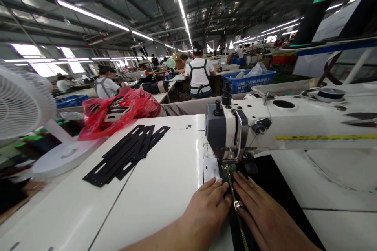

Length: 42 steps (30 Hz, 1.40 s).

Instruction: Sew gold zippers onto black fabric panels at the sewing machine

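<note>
A gold-toothed zipper (231,184) with a metal slider (238,204) runs from under the sewing machine's presser foot toward me, along a black fabric panel (275,178). My left hand (206,210) is at the zipper's left edge, fingers bent and close together, thumb beside the index finger; it seems to grip the tape, though the fingertips are partly hidden. On the other side, my right hand (262,208) lies flat on the black panel with fingers stretched out, beside the slider. The sewing machine head (226,129) stands just beyond both hands.
Slotted black strips (129,155) lie overlapping on the white table (159,188) to the left. Behind them is a red plastic bag (141,104). A white fan (59,145) stands at far left. Scissors (362,119) rest on the machine arm. Other people work farther back, near a blue crate (250,82).
</note>
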Each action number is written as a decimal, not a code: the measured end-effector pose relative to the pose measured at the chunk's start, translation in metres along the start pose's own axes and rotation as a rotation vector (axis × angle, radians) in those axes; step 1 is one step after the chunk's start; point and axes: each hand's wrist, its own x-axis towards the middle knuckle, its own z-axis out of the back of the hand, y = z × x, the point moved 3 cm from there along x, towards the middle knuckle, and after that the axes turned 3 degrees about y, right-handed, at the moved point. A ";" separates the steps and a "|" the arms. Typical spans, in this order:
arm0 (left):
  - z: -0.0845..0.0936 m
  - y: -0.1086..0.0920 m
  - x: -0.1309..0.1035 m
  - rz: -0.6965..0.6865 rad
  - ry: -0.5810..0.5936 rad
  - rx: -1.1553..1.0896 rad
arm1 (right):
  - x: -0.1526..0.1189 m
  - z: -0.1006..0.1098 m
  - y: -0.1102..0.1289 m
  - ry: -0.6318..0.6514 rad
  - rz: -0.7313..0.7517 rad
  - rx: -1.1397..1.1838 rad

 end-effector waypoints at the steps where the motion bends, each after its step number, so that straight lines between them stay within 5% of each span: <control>1: 0.000 0.001 0.001 -0.004 0.003 -0.002 | 0.002 0.000 0.000 0.001 0.005 -0.007; 24: -0.009 0.028 0.018 0.026 0.078 -0.150 | 0.029 -0.015 -0.028 -0.061 -0.064 0.175; 32: -0.015 0.036 0.019 0.073 0.173 -0.175 | 0.043 -0.012 -0.038 -0.136 -0.122 0.268; 42: -0.013 0.039 0.020 0.143 0.313 -0.178 | 0.043 -0.031 -0.052 -0.056 -0.159 0.334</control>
